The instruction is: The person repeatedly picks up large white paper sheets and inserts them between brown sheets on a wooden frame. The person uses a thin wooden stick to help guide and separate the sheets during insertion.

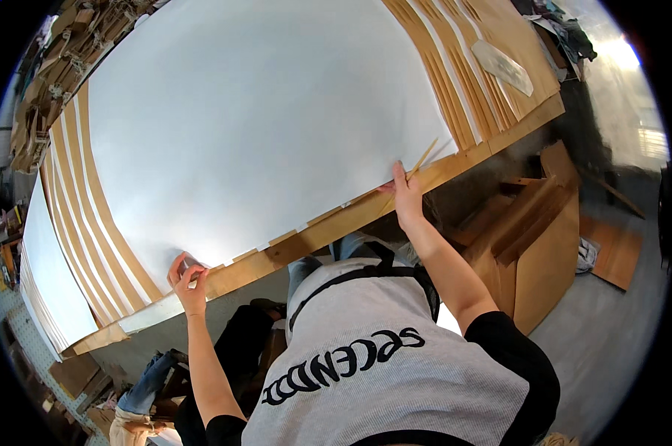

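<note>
A large white sheet [261, 119] covers most of the table in front of me. My left hand [189, 284] is at its near left corner, fingers curled and thumb and forefinger pinched together on the edge. Farther right along the near edge, my right hand [406, 195] has its thumb on top of the sheet and its other fingers partly hidden. A thin tan stick [426, 154] passes through the right hand, its upper end slanting over the sheet. Small notches of brown and white show along the near edge between my hands.
Brown and white strips [98, 215] lie fanned at the left, with similar layered strips [440, 67] at the right. A clear flat scraper-like piece [502, 67] rests on the right stack. The wooden table edge [306, 241] runs before me. A cardboard box [533, 253] stands lower right; another person [139, 401] is lower left.
</note>
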